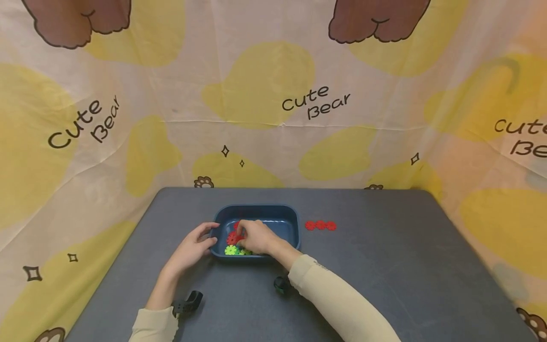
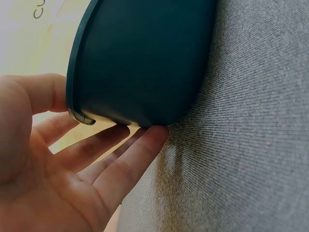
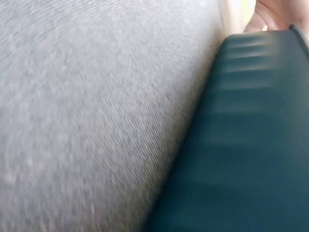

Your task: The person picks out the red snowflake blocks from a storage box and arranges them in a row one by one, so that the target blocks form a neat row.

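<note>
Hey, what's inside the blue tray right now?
Red pieces and green pieces lie in the left end of the blue tray. The right grip covers part of that area, so whatever lies directly beneath it is hidden.

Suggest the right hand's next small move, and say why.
Probably lift a red piece out of the blue tray: the right hand is down beside it, the left hand holds the tray's end, and three red pieces lie in a row on the table right of the tray.
</note>
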Demonstrator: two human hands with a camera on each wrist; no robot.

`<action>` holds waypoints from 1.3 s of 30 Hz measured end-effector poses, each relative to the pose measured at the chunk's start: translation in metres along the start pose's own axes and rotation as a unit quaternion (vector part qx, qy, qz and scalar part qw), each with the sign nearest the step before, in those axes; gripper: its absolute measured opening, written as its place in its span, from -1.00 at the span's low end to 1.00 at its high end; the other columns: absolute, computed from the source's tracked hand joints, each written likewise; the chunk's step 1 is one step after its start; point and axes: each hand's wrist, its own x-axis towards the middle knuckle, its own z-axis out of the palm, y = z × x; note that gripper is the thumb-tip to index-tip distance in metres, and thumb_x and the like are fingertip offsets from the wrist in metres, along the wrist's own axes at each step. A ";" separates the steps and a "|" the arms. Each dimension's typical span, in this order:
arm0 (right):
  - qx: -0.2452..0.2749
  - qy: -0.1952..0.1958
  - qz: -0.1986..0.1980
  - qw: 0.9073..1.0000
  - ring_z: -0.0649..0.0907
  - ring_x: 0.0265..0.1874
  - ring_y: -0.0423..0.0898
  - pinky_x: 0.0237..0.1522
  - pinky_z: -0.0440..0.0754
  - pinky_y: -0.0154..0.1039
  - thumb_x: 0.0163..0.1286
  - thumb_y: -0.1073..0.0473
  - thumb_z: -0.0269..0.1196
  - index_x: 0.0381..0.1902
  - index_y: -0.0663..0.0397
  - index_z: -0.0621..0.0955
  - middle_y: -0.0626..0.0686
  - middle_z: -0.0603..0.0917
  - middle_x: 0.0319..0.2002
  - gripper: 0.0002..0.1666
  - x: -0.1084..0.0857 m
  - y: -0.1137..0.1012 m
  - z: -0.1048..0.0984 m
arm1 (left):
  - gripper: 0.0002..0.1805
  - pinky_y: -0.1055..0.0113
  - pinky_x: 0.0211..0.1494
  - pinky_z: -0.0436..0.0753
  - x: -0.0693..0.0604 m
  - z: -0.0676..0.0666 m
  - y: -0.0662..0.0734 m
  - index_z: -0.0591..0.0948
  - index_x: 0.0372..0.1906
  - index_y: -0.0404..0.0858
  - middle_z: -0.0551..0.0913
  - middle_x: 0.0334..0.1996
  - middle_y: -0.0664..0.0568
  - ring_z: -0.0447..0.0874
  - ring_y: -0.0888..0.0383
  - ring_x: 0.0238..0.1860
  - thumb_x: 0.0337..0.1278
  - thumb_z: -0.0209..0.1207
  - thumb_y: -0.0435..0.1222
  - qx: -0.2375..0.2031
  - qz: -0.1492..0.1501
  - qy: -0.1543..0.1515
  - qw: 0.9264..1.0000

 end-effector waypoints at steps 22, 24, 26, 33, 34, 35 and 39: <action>0.052 0.039 -0.023 0.998 0.52 -0.66 -0.14 -0.49 0.49 -0.27 0.39 0.16 0.38 -0.04 0.05 0.60 -0.08 0.59 -0.51 -0.75 -0.050 0.006 -0.054 | -0.47 -0.09 0.16 0.63 0.006 0.002 -0.002 0.34 0.46 -0.25 0.19 0.49 -0.39 0.36 -0.32 0.40 0.48 0.08 -0.28 -0.004 0.000 -0.005 1.000; 0.051 0.044 -0.030 0.997 0.53 -0.66 -0.14 -0.48 0.49 -0.27 0.40 0.15 0.37 -0.06 0.02 0.59 -0.09 0.59 -0.51 -0.77 -0.054 0.007 -0.058 | -0.47 -0.09 0.17 0.63 0.007 0.002 -0.003 0.34 0.46 -0.25 0.19 0.48 -0.39 0.36 -0.32 0.40 0.48 0.08 -0.29 -0.006 0.003 -0.006 1.000; 0.051 0.050 -0.036 0.997 0.54 -0.64 -0.15 -0.47 0.51 -0.26 0.40 0.15 0.37 -0.07 -0.01 0.59 -0.11 0.59 -0.51 -0.79 -0.059 0.009 -0.062 | -0.48 -0.09 0.16 0.63 0.007 0.002 -0.003 0.34 0.45 -0.25 0.19 0.48 -0.39 0.37 -0.32 0.40 0.48 0.08 -0.29 -0.007 0.004 -0.005 1.000; 0.040 0.070 -0.048 0.996 0.50 -0.65 -0.18 -0.47 0.53 -0.25 0.37 0.20 0.39 -0.08 0.01 0.58 -0.12 0.56 -0.54 -0.77 -0.079 0.018 -0.075 | -0.48 -0.10 0.18 0.62 0.008 0.003 -0.003 0.35 0.45 -0.23 0.20 0.48 -0.38 0.36 -0.32 0.41 0.48 0.09 -0.27 -0.003 0.001 -0.007 1.000; 0.037 0.073 -0.050 0.995 0.49 -0.65 -0.19 -0.47 0.53 -0.25 0.37 0.20 0.39 -0.08 0.01 0.58 -0.12 0.55 -0.54 -0.77 -0.082 0.020 -0.077 | -0.47 -0.10 0.18 0.62 0.008 0.003 -0.003 0.35 0.45 -0.23 0.20 0.48 -0.38 0.36 -0.32 0.40 0.48 0.09 -0.27 -0.003 0.000 -0.007 1.000; 0.034 0.076 -0.052 0.995 0.49 -0.65 -0.19 -0.48 0.52 -0.25 0.37 0.21 0.39 -0.08 0.02 0.59 -0.11 0.54 -0.54 -0.77 -0.085 0.022 -0.080 | -0.47 -0.10 0.18 0.62 0.008 0.003 -0.003 0.35 0.45 -0.23 0.20 0.48 -0.37 0.36 -0.33 0.40 0.48 0.09 -0.27 -0.002 -0.001 -0.005 1.000; 0.026 0.089 -0.053 0.994 0.49 -0.64 -0.20 -0.49 0.53 -0.26 0.36 0.21 0.40 -0.06 0.02 0.59 -0.13 0.53 -0.53 -0.75 -0.093 0.033 -0.088 | -0.48 -0.11 0.18 0.61 0.007 0.002 -0.002 0.36 0.45 -0.22 0.20 0.48 -0.37 0.36 -0.33 0.40 0.48 0.09 -0.27 -0.002 -0.005 -0.002 1.000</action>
